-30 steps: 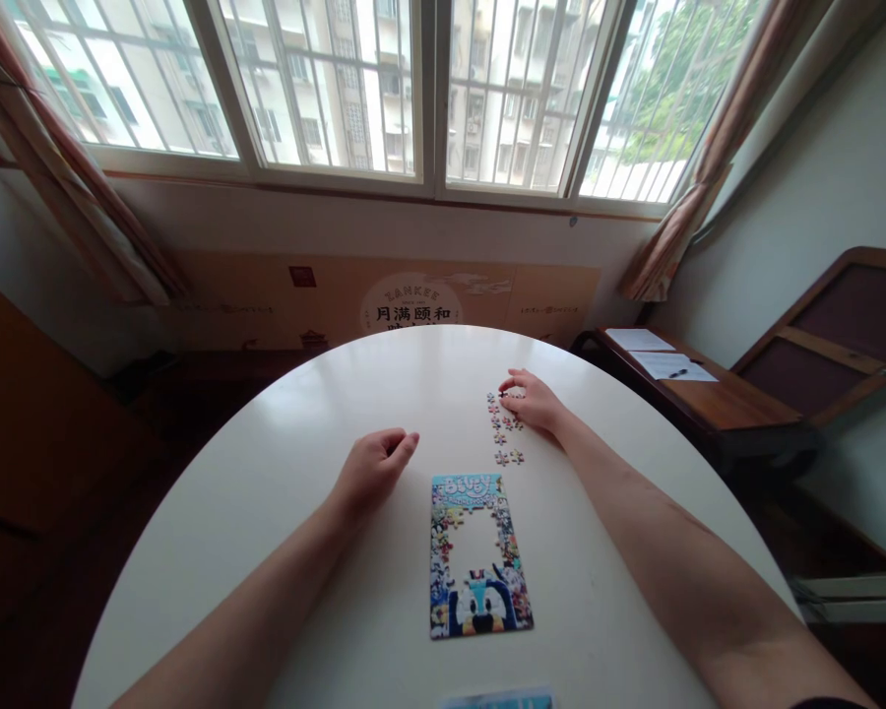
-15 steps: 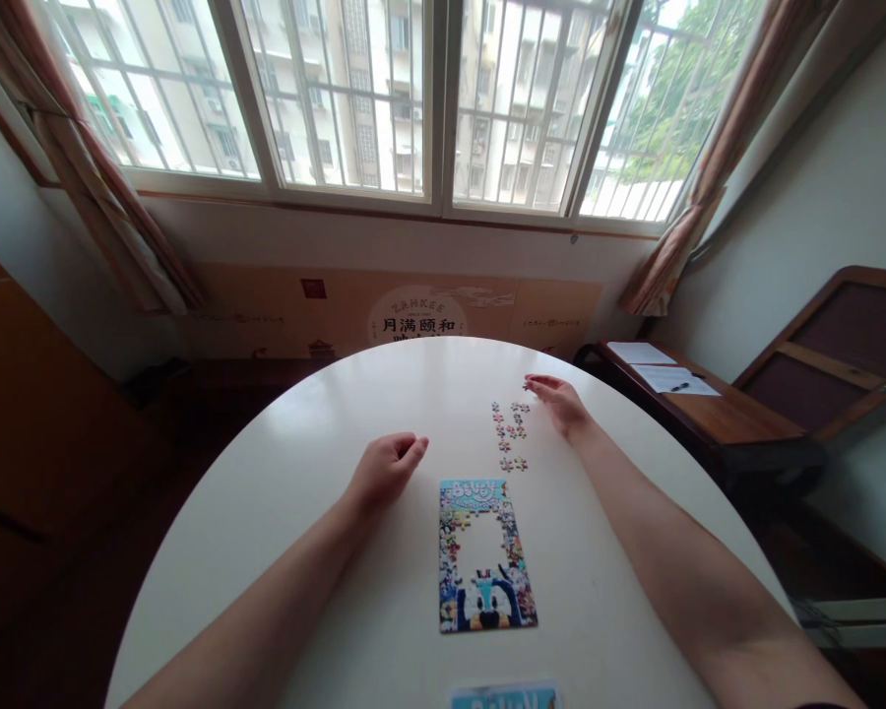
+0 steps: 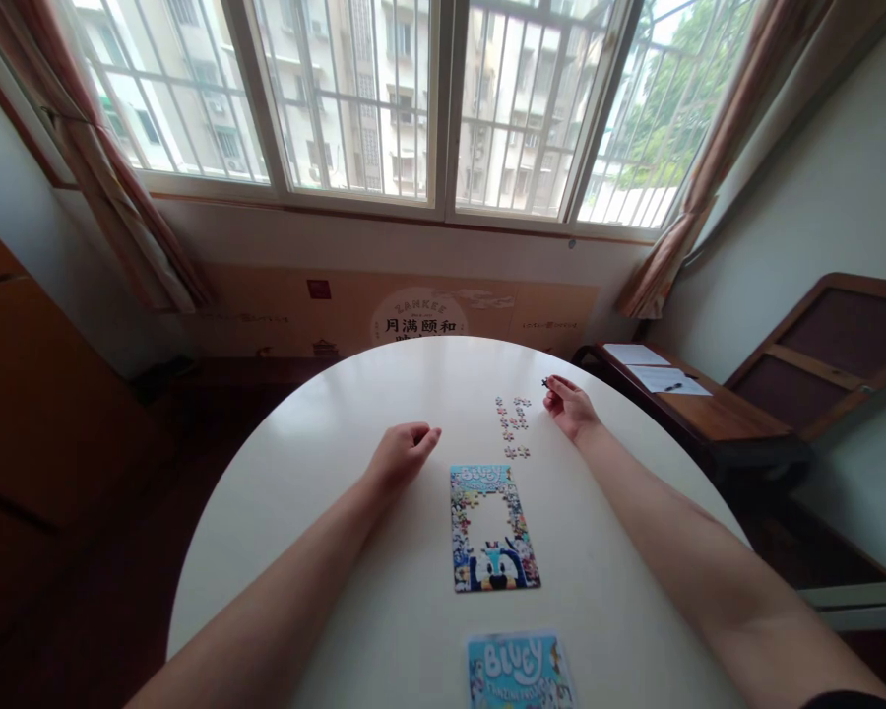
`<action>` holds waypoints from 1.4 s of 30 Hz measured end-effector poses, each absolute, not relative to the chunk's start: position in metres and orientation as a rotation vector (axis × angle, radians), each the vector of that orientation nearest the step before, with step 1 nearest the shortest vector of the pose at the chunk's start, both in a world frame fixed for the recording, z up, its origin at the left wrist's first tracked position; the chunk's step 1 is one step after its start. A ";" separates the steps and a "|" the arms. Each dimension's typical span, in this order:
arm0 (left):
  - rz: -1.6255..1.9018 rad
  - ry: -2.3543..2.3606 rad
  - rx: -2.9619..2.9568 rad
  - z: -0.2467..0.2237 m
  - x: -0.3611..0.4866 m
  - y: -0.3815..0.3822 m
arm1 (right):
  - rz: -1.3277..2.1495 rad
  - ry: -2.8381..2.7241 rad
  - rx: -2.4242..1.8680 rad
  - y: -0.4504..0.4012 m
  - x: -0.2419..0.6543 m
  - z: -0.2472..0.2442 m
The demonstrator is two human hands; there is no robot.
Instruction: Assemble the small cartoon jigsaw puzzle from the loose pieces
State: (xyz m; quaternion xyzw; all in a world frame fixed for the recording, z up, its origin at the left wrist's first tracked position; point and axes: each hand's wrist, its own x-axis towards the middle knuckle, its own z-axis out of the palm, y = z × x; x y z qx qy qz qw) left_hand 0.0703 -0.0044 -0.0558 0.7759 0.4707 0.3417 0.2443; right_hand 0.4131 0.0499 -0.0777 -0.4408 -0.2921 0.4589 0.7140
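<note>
- The window (image 3: 445, 128), barred, spans the wall well beyond both hands; buildings (image 3: 358, 108) show through it and, on the right, a tree (image 3: 668, 123).
- The bench (image 3: 325, 418), round and white, lies beneath both arms and reaches out past the hands.
- A wooden stand (image 3: 738, 406) is well to the right of the right hand, off the bench, with papers (image 3: 664, 380) on top.
- The puzzle (image 3: 496, 569) lies flat on the bench, nearer the body than either hand and to the right of the left one; its edges are filled, its middle is open, and a blue face fills the near end.
- The card (image 3: 515, 665), lettered BLUEY, lies nearer the body again, apart from the puzzle and cut off by the bottom of the view.
- The left hand (image 3: 405, 453) is curled into a loose fist, thumb on top.
- The right hand (image 3: 570, 406) pinches a small piece between thumb and fingers; whether it rests on the bench is hard to tell.
- The loose pieces (image 3: 514, 423) lie in broken columns between the hands, just left of the right one.
- The small piece (image 3: 545, 382) is dark and sits at the right hand's fingertips.
</note>
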 end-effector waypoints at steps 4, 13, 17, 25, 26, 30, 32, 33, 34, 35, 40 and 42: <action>0.896 1.265 2.160 -0.054 0.073 -0.006 | 1.031 -0.735 -1.009 0.016 0.399 -0.076; 0.437 0.992 2.504 -0.033 0.074 -0.020 | 1.403 -1.515 -1.153 -0.063 0.347 -0.020; 0.178 0.933 2.460 -0.022 0.072 -0.027 | 1.538 -1.900 -1.080 -0.090 0.317 -0.014; 0.060 0.871 2.417 -0.010 0.077 -0.040 | 1.438 -2.164 -1.175 -0.091 0.305 -0.026; 0.055 0.861 2.415 -0.010 0.079 -0.041 | 1.430 -2.175 -1.176 -0.091 0.305 -0.025; 0.053 0.858 2.367 -0.013 0.082 -0.045 | 1.411 -2.213 -1.181 -0.096 0.302 -0.021; 0.044 0.842 2.380 -0.016 0.082 -0.045 | 1.408 -2.228 -1.174 -0.099 0.300 -0.021; 0.036 0.834 2.390 -0.018 0.082 -0.045 | 1.395 -2.240 -1.176 -0.101 0.299 -0.020; 0.029 0.830 2.395 -0.019 0.082 -0.045 | 1.372 -2.257 -1.183 -0.103 0.299 -0.020; 0.025 0.833 2.388 -0.020 0.082 -0.045 | 1.338 -2.278 -1.195 -0.104 0.298 -0.020; 0.075 0.865 2.291 -0.019 0.083 -0.045 | 1.151 -2.376 -1.227 -0.107 0.296 -0.019; 0.074 0.868 2.296 -0.019 0.083 -0.045 | 1.105 -2.401 -1.221 -0.108 0.295 -0.019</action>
